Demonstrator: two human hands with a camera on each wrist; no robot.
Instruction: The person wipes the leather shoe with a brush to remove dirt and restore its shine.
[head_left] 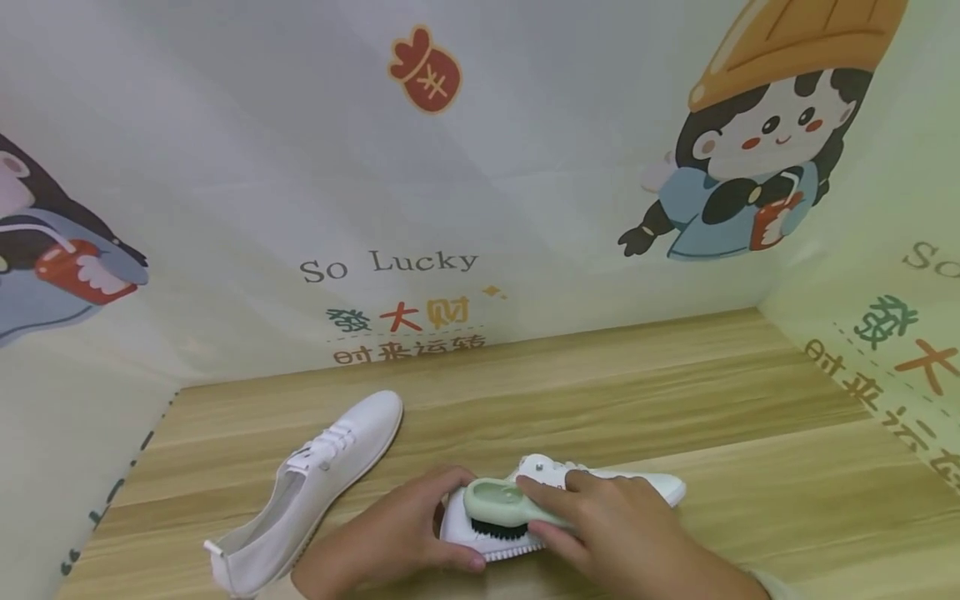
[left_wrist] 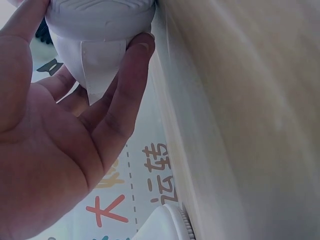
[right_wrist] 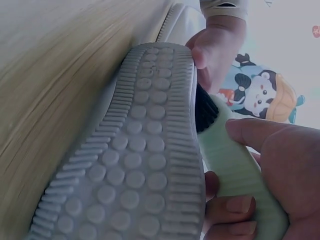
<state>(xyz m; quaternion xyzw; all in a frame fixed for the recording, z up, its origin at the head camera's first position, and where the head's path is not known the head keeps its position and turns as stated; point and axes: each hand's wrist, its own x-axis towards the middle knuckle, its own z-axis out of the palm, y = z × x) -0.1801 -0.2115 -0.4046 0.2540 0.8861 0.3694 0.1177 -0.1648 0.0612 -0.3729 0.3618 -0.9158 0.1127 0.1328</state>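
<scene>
Studs [right_wrist: 132, 160] under the held shoe [head_left: 543, 471] show only in the right wrist view; the head view has that shoe side-on at lower centre, the other shoe [head_left: 352, 442] at lower left. Left hand [head_left: 401, 529] curls round the heel; right hand [head_left: 630, 525] grips the brush [head_left: 491, 502], bristles against the shoe.
</scene>
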